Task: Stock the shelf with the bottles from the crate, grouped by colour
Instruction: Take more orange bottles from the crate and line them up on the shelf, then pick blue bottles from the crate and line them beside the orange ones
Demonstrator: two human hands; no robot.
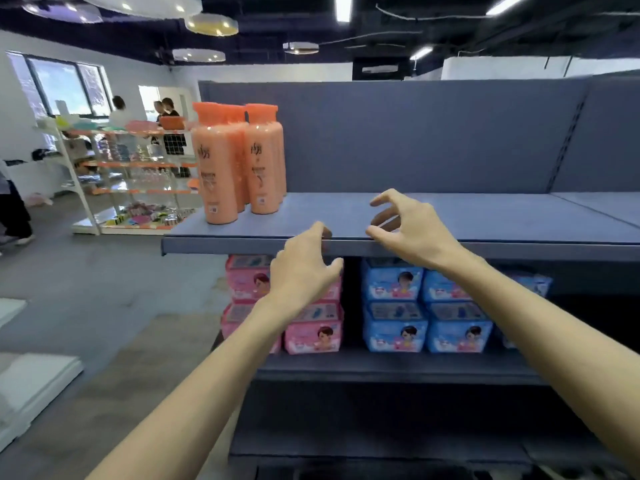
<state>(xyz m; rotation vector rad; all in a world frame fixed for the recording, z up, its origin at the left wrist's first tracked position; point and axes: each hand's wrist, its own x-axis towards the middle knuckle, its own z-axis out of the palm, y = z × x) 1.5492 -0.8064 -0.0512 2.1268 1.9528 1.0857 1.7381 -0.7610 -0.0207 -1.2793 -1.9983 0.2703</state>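
- Orange bottles (239,161): a tight cluster stands upright at the far left end of the top shelf (450,216), the front one close to the shelf's front lip and its left corner. The crate is not in view, and no bottles of any other colour can be seen.
- Left hand (304,268): holds nothing; fingers loosely curled, their tips at the front lip of the shelf. Whether they touch the lip cannot be told.
- Right hand (412,226): holds nothing; fingers and thumb spread apart in a claw-like pose just above the shelf board, near its front edge.
- Risk, judged: the front bottle stands so near the lip and corner that a sideways brush from the left forearm, or a new bottle pushed in against the cluster, could tip it off the open left end onto the floor.
- Risk, judged: tall narrow bottles packed close may topple in a row if one is knocked.
- Risk, judged: with so much bare board, a second colour set down close beside the orange group would blur the grouping.
- Open room: the board to the right of the cluster lies bare as far as the next bay; the back panel (415,133) bounds it behind.
- Below: pink packs (313,336) and blue packs (394,336) fill the lower shelf, under both wrists.
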